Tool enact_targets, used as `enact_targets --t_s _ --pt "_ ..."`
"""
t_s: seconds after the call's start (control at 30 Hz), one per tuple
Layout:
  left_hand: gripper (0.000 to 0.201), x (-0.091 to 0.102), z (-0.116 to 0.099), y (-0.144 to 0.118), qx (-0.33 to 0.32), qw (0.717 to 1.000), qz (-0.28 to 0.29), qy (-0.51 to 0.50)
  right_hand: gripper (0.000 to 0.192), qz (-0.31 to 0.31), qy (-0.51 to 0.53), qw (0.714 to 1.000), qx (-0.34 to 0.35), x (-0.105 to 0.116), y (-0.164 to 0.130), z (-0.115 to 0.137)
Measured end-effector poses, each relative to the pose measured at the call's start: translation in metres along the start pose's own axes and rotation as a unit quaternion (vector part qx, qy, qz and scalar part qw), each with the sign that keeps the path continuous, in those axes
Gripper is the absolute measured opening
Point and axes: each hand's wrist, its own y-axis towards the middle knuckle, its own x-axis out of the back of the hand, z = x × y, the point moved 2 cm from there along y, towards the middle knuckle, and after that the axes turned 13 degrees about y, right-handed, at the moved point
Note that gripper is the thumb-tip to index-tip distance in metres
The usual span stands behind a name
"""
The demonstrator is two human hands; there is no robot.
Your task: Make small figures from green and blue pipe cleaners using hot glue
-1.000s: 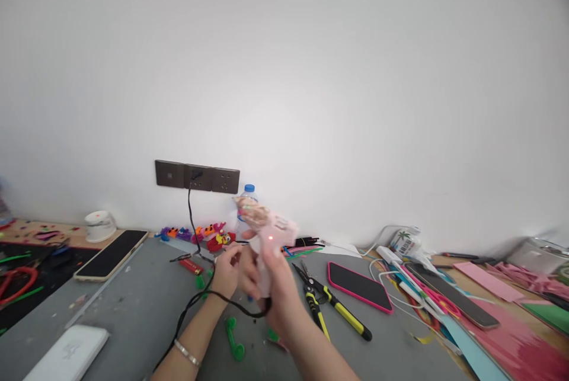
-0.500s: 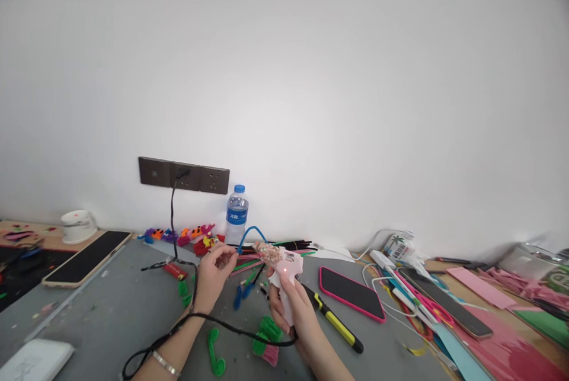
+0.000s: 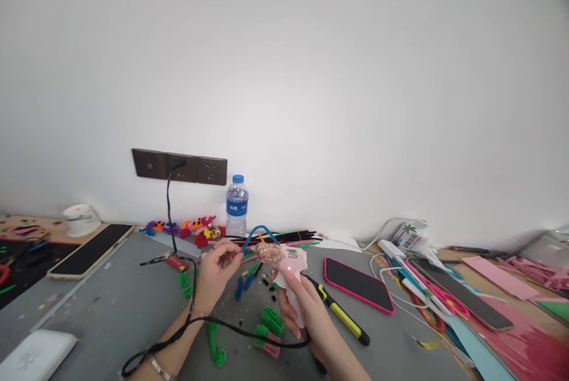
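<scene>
My right hand (image 3: 300, 304) is wrapped round the handle of a pale pink glue gun (image 3: 293, 259), a small red light glowing on its back. Its lumpy, crusted nozzle end points left toward my left hand (image 3: 222, 262). Between thumb and fingertips the left hand pinches the end of a blue pipe cleaner (image 3: 261, 228), which arches up and over behind the nozzle. Whether nozzle and pipe cleaner touch, I cannot tell. From the gun's handle a black cord (image 3: 240, 329) runs across my left forearm. Below lie green fuzzy pieces (image 3: 272, 320) and a curled green pipe cleaner (image 3: 216, 346).
A water bottle (image 3: 237, 206) stands by the wall, left of bundled black pipe cleaners (image 3: 297, 239). On the right are a pink-edged phone (image 3: 358, 285), a yellow utility knife (image 3: 342, 316), scissors (image 3: 448, 301) and coloured sheets. Another phone (image 3: 91, 250) lies left, below the wall sockets (image 3: 180, 166).
The view has shifted slightly, so the sockets and bottle sit higher. The glue gun's nozzle has come closer to my left fingers. Both hands keep their holds.
</scene>
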Motion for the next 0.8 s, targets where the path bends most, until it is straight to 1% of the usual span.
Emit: enact_targets --t_s 0.27,0.53,0.8 --pt "0.012 -0.0008 0.001 -0.0012 -0.008 1.0 -0.007 0.001 0.051 0.012 -0.004 1.0 -0.01 0.0015 0.0001 -0.002" --pt "0.012 0.0009 -0.002 -0.003 -0.013 1.0 -0.004 0.005 0.051 0.002 -0.007 1.0 -0.007 -0.0031 -0.0021 -0.0009" --pt "0.011 0.0004 -0.0017 -0.002 -0.006 1.0 -0.006 0.011 0.051 0.002 -0.011 1.0 -0.016 0.0016 -0.0008 -0.0044"
